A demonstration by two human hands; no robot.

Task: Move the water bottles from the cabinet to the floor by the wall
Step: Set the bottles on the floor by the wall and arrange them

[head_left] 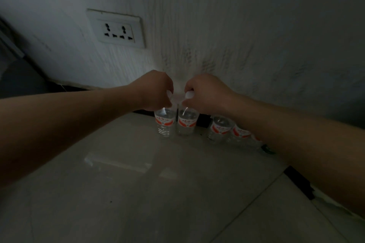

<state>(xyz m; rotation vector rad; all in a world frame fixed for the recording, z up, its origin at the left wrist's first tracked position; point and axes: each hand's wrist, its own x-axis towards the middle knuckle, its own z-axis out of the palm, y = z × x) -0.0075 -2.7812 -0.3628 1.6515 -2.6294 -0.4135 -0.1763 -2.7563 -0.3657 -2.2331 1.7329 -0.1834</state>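
Two clear water bottles with red-and-white labels stand side by side on the tiled floor at the foot of the wall. My left hand (156, 90) is closed around the neck and white cap of the left bottle (165, 123). My right hand (205, 92) grips the neck and white cap of the right bottle (186, 123). Both bottles are upright and seem to rest on the floor. To the right, more bottles of the same kind (221, 127) stand along the wall, partly hidden behind my right forearm.
A white textured wall (237, 25) rises right behind the bottles, with a double power socket (117, 30) at the upper left. A dark skirting strip (203, 119) runs along the wall's base. Glossy floor tiles (148, 193) fill the foreground. A small round object (266, 149) lies by my right forearm.
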